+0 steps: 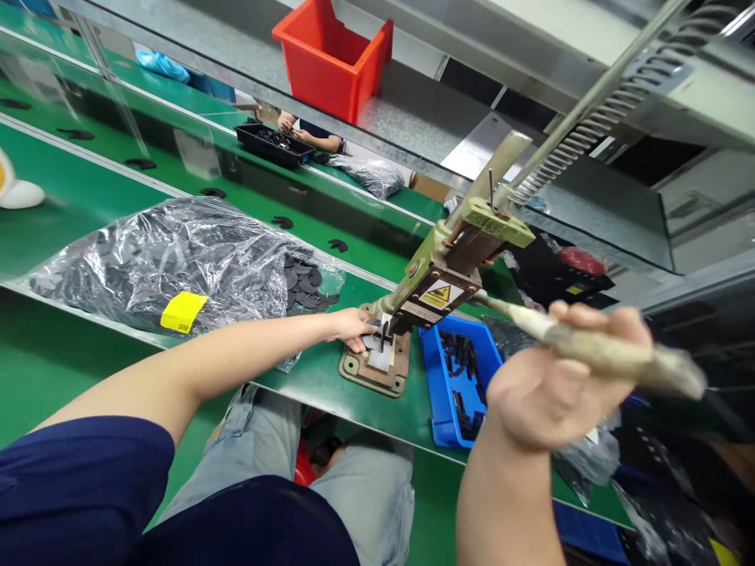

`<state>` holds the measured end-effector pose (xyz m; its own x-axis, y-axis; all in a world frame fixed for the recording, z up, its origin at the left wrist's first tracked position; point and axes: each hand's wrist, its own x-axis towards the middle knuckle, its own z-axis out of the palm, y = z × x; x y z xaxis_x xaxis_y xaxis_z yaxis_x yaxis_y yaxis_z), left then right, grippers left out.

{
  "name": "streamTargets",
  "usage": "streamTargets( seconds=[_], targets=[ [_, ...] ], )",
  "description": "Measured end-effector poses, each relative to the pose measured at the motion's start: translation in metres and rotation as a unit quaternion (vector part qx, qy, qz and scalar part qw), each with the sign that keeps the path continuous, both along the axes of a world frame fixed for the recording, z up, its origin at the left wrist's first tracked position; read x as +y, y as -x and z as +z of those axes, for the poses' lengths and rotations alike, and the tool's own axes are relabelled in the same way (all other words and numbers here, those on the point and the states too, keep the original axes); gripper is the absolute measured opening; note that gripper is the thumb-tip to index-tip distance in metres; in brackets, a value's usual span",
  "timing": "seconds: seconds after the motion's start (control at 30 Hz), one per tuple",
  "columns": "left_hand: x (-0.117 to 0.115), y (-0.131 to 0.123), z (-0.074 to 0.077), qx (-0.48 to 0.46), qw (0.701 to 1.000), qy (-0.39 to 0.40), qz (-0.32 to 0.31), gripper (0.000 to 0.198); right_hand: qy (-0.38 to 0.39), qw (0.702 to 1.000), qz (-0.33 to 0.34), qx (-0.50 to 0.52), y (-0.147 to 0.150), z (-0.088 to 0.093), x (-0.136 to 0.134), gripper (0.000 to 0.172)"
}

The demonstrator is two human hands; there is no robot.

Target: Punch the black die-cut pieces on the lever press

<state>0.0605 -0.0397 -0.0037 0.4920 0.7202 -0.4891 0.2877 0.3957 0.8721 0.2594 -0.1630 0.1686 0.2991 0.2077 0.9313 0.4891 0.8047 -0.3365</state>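
Observation:
A green hand press (436, 267) with a warning label stands at the bench's front edge. Its long wrapped lever (602, 350) reaches out to the right, and my right hand (566, 385) is closed round it, slightly blurred. Beside the press base (392, 381), my left hand (354, 326) pinches a small dark part (371, 338) at the fixture under the press head. The fingertips partly cover that part. To the left lies a clear plastic bag (194, 259) of dark flat pieces, some spilling from its open end.
A blue bin (436, 393) of black parts sits right of the press. Behind, a green conveyor (248, 208) carries spaced dark pieces. A red bin (324, 67) rests on the metal shelf. Across the line are a black tray (274, 145) and another person's hands.

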Motion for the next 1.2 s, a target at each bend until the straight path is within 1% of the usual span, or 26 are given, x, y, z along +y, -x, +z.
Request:
streamTargets(
  seconds=[0.03,0.07,0.1,0.13,0.17,0.2,0.23,0.3,0.33,0.37,0.43,0.47,0.53,0.67,0.73,0.83,0.93,1.0,1.03,1.1,1.13,1.17,1.2],
  targets=[
    [-0.003,0.002,0.001,-0.011,1.000,-0.007,0.005,0.024,0.021,0.999,0.027,-0.010,-0.005,0.010,0.005,0.059],
    [-0.006,0.006,0.002,-0.020,1.000,-0.015,0.007,0.025,0.031,0.999,0.041,-0.010,-0.011,0.013,0.009,0.062],
    [-0.009,0.010,0.004,-0.029,0.999,-0.025,0.007,0.026,0.037,0.999,0.035,-0.003,-0.016,0.009,0.010,0.061],
    [-0.013,0.016,0.006,-0.038,0.999,-0.035,0.003,0.028,0.034,0.999,0.017,0.011,-0.019,-0.002,0.009,0.059],
    [-0.017,0.023,0.009,-0.048,0.998,-0.045,-0.004,0.031,0.044,0.999,-0.015,0.029,-0.021,-0.020,0.007,0.053],
    [-0.023,0.031,0.014,-0.060,0.997,-0.056,-0.012,0.035,0.087,0.994,-0.060,0.039,-0.020,-0.042,0.002,0.047],
    [-0.029,0.038,0.019,-0.071,0.995,-0.065,-0.021,0.040,0.135,0.988,-0.065,0.032,-0.018,-0.066,-0.003,0.043],
    [-0.044,0.050,0.030,-0.092,0.992,-0.077,-0.038,0.047,0.224,0.974,-0.040,0.006,-0.006,-0.111,-0.017,0.035],
    [-0.051,0.054,0.037,-0.100,0.991,-0.080,-0.049,0.050,0.270,0.963,-0.015,-0.016,0.003,-0.130,-0.023,0.032],
    [-0.059,0.057,0.043,-0.106,0.989,-0.081,-0.059,0.052,0.311,0.950,0.011,-0.038,0.012,-0.144,-0.028,0.030],
    [-0.072,0.058,0.053,-0.115,0.987,-0.082,-0.077,0.054,0.375,0.922,0.062,-0.072,0.028,-0.161,-0.035,0.028],
    [-0.078,0.058,0.057,-0.118,0.986,-0.080,-0.086,0.054,0.395,0.912,0.082,-0.081,0.035,-0.165,-0.036,0.025],
    [-0.087,0.056,0.061,-0.124,0.984,-0.078,-0.101,0.054,0.414,0.900,0.105,-0.081,0.045,-0.169,-0.037,0.018],
    [-0.096,0.053,0.062,-0.142,0.981,-0.069,-0.111,0.054,0.415,0.901,0.109,-0.064,0.055,-0.174,-0.041,0.015],
    [-0.098,0.053,0.061,-0.152,0.980,-0.045,-0.117,0.054,0.410,0.903,0.107,-0.065,0.058,-0.175,-0.045,0.015],
    [-0.095,0.053,0.059,-0.157,0.979,-0.017,-0.126,0.055,0.406,0.904,0.101,-0.089,0.056,-0.172,-0.049,0.014],
    [-0.091,0.052,0.056,-0.130,0.984,-0.038,-0.118,0.054,0.398,0.904,0.083,-0.134,0.048,-0.161,-0.051,0.015],
    [-0.089,0.052,0.055,-0.097,0.986,-0.076,-0.112,0.050,0.384,0.905,0.070,-0.167,0.040,-0.155,-0.051,0.015],
    [-0.090,0.053,0.055,-0.077,0.986,-0.108,-0.103,0.047,0.376,0.906,0.067,-0.183,0.037,-0.152,-0.051,0.014],
    [-0.093,0.054,0.057,-0.030,0.974,-0.218,-0.054,0.040,0.358,0.908,0.064,-0.209,0.032,-0.150,-0.052,0.012],
    [-0.097,0.055,0.059,-0.004,0.957,-0.290,-0.023,0.037,0.350,0.909,0.063,-0.218,0.031,-0.150,-0.053,0.012],
    [-0.100,0.055,0.062,0.017,0.932,-0.362,-0.002,0.035,0.343,0.910,0.062,-0.225,0.030,-0.151,-0.053,0.014],
    [-0.104,0.055,0.064,0.033,0.905,-0.423,0.002,0.032,0.336,0.911,0.061,-0.231,0.029,-0.152,-0.054,0.015]
  ],
)
